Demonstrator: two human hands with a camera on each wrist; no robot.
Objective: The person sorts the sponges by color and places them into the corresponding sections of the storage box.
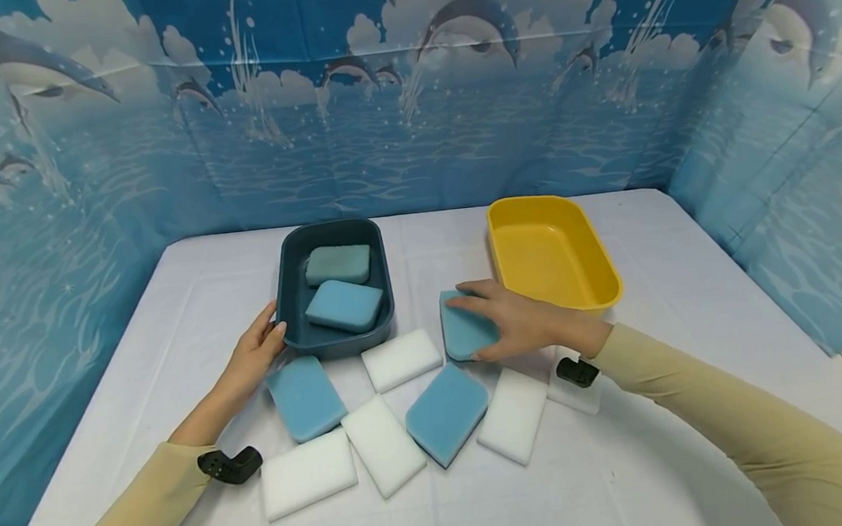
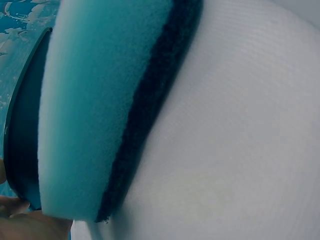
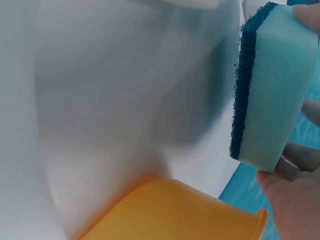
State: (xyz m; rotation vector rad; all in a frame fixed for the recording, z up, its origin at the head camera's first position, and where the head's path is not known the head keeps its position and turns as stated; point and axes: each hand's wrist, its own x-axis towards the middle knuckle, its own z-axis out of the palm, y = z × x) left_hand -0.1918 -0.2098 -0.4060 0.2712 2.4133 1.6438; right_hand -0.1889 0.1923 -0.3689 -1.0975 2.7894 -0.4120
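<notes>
My right hand grips a light-blue sponge by its edges, thumb on one side and fingers on the other. In the right wrist view the sponge shows a dark scouring layer and stands off the white cloth. My left hand holds the left side of a dark blue tub near its front corner. Two sponges lie in that tub, a greenish one and a blue one. A blue sponge fills much of the left wrist view.
A yellow tub stands at the back right, partly behind my right wrist. In front lie blue sponges and several white sponge blocks, some touching. One white block is partly under my right wrist. A dolphin-print curtain hangs behind the table.
</notes>
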